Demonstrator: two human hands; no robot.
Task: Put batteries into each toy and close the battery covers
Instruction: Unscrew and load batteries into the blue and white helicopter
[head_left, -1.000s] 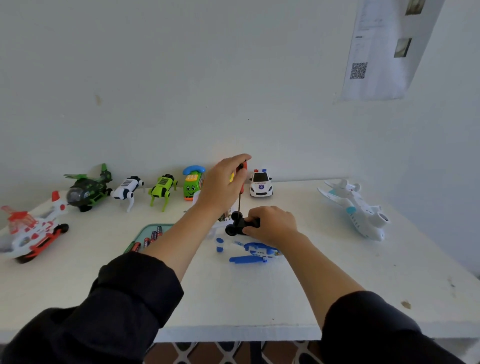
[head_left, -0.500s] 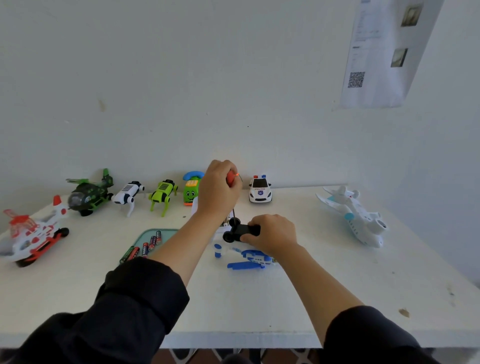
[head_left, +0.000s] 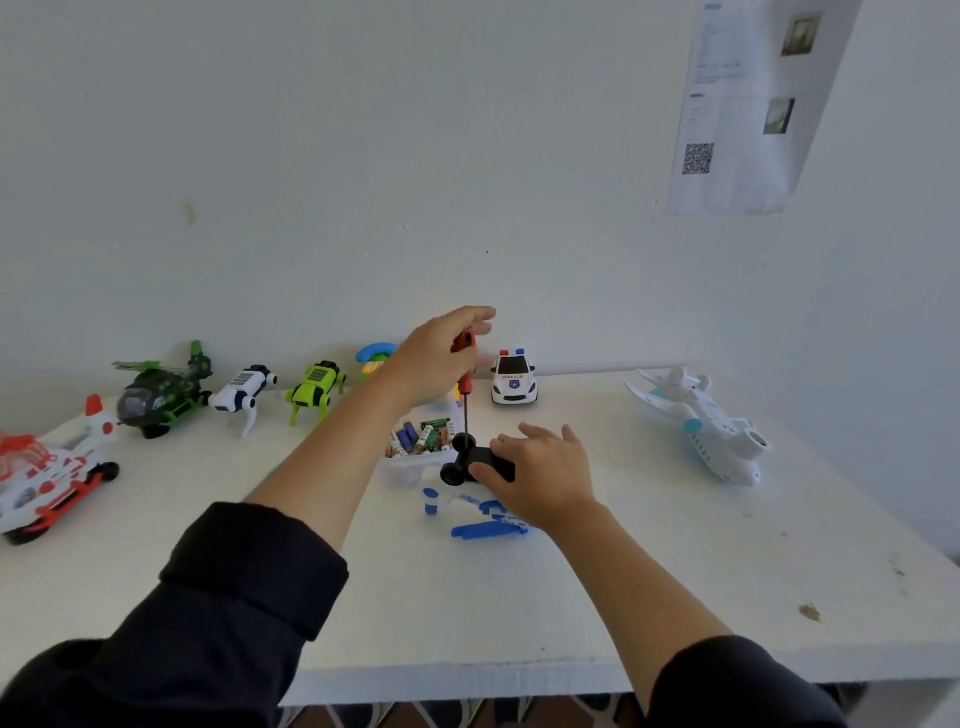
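Note:
My left hand (head_left: 436, 358) grips the red handle of a screwdriver (head_left: 464, 387), held upright with its thin shaft pointing down onto a small black wheeled toy (head_left: 470, 460). My right hand (head_left: 540, 470) holds that black toy down on the white table (head_left: 623, 587), thumb on its near side and fingers over the top. Just behind the toy stands a clear box of batteries (head_left: 423, 439). Blue and white toy parts (head_left: 485, 519) lie in front of my right hand.
Along the back wall stand a green helicopter (head_left: 156, 392), a white robot dog (head_left: 244, 392), a green robot dog (head_left: 317, 392), a partly hidden toy phone (head_left: 374, 356) and a police car (head_left: 513, 382). A red-white helicopter (head_left: 47, 467) sits far left, a white plane (head_left: 706, 423) right.
My left hand has lifted and loosened its fingers on the red handle, showing the shaft down to the toy. The battery box has come into sight. My right hand stays on the black toy.

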